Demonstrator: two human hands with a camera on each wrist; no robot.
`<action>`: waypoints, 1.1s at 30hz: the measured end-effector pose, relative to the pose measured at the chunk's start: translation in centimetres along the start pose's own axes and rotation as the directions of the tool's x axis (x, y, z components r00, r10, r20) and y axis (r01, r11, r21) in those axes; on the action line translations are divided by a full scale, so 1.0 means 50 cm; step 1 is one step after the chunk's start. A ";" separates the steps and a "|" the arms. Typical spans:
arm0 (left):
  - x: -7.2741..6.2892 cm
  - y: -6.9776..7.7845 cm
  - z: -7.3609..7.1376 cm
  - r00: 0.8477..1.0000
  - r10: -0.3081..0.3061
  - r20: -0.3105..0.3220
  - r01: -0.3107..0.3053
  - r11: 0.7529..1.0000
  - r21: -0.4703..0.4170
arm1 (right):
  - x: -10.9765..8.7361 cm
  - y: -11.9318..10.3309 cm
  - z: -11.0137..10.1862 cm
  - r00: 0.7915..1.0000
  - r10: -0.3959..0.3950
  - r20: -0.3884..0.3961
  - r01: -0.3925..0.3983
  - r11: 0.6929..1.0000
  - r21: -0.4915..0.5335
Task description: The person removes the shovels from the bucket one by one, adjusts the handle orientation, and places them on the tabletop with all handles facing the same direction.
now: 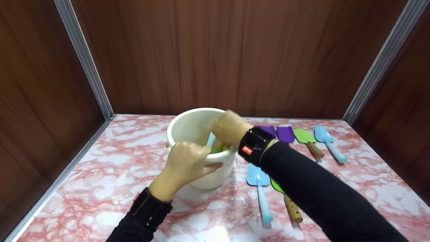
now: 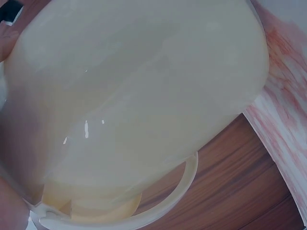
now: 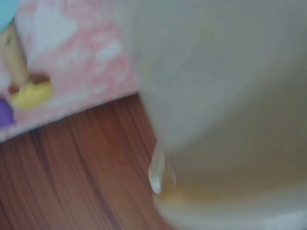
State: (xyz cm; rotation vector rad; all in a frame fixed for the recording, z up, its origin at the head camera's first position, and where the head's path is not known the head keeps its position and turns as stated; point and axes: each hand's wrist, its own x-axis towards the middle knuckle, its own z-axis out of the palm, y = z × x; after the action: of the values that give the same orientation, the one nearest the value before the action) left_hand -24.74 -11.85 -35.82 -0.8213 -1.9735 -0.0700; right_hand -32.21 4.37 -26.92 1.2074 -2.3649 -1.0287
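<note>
A cream-white plastic bucket stands on the table in the head view. My left hand grips its near rim, thumb outside. My right hand, fingers curled, is over the right part of the bucket's mouth. A light blue shovel shows just below that hand, which appears to hold it; the rest is hidden. Something green is visible inside the bucket beneath it. In the left wrist view the bucket's wall and curved handle fill the picture. The right wrist view is blurred by the bucket wall.
Right of the bucket lie a light blue shovel and a green one with a speckled handle, partly under my right sleeve. Farther back are purple shovels, a green one and another light blue one. Brown wood-grain panels enclose the marbled table.
</note>
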 end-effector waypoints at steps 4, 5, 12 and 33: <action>0.000 0.001 0.001 1.000 -0.006 0.007 0.006 1.000 0.008 | -0.009 0.034 -0.032 0.999 0.019 0.040 -0.015 0.993 -0.117; 0.000 0.001 0.001 1.000 -0.006 0.008 0.006 1.000 0.011 | -0.014 0.043 -0.040 0.999 0.027 0.047 -0.021 0.994 -0.111; 0.001 0.003 0.003 1.000 0.003 -0.001 -0.003 1.000 0.023 | -0.086 0.110 -0.067 0.995 0.099 0.004 -0.099 0.994 0.050; -0.010 -0.010 -0.014 1.000 -0.011 0.005 0.011 1.000 0.002 | -0.398 0.147 0.218 0.917 0.376 0.134 -0.309 0.455 0.835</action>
State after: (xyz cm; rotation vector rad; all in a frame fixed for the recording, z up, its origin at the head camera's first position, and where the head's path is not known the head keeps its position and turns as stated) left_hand -24.34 -12.73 -35.72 -0.8096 -1.9827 -0.0722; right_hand -30.34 28.12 -28.17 0.8522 -2.9459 0.4194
